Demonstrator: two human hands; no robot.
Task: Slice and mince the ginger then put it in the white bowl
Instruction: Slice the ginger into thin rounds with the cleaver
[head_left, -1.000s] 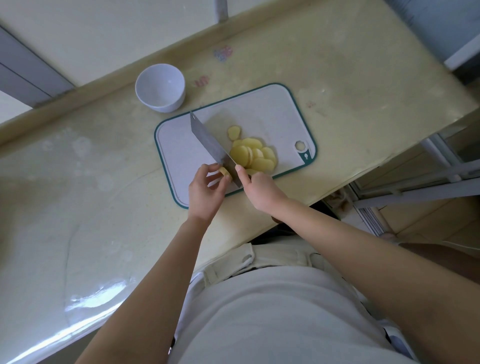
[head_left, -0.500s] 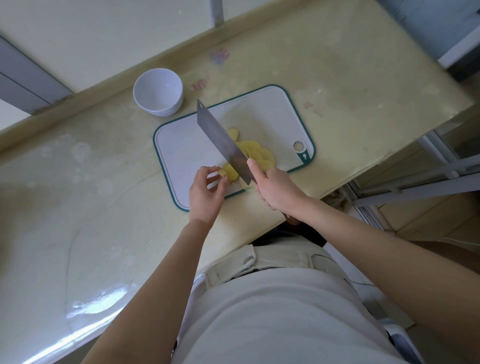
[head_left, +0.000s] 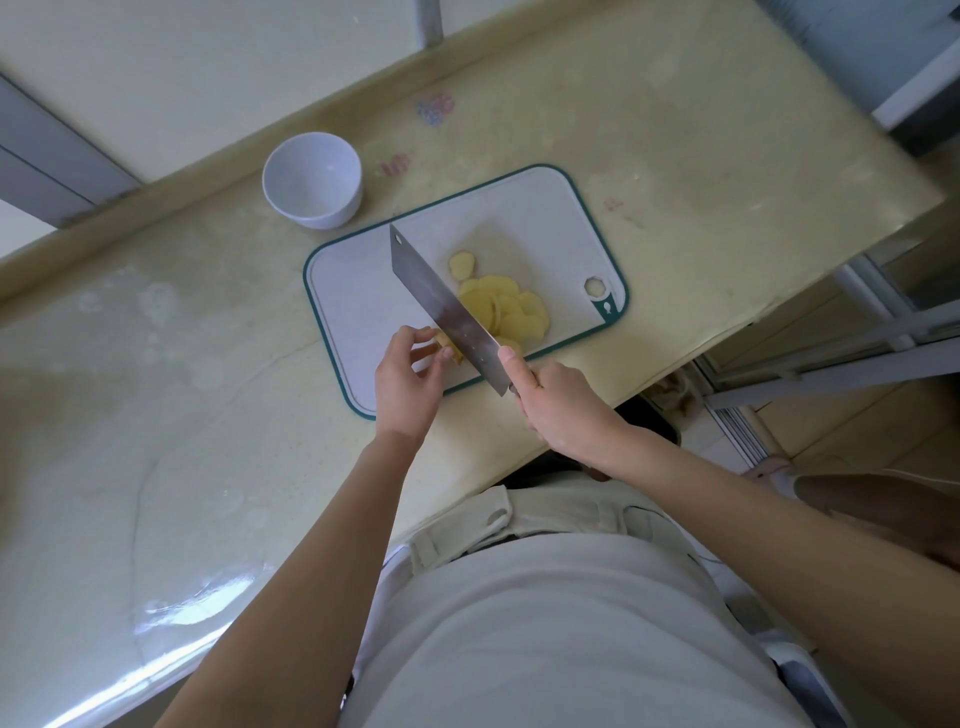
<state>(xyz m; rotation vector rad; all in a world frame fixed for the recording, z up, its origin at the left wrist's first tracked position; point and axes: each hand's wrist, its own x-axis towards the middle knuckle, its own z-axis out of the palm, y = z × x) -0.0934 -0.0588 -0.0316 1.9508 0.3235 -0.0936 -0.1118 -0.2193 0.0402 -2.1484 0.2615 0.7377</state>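
Observation:
A white cutting board (head_left: 363, 291) with a green rim lies on the counter. On it lies a pile of yellow ginger slices (head_left: 511, 312), with one slice apart at the back. My right hand (head_left: 561, 405) grips the handle of a cleaver (head_left: 441, 306), forefinger along the blade, which slants over the left of the pile. My left hand (head_left: 408, 384) pinches a small ginger end piece (head_left: 448, 344) right beside the blade. The white bowl (head_left: 311, 179) stands behind the board's left corner, with nothing showing inside.
The beige counter (head_left: 156, 415) runs far to the left, with a raised ledge behind the bowl. Its near edge is just in front of the board. At the right the counter ends at a metal-framed shelf (head_left: 831, 358).
The cleaver has lifted and tipped so its flat side shows, and it now reaches further back over the board. My left hand still holds the ginger piece beside it.

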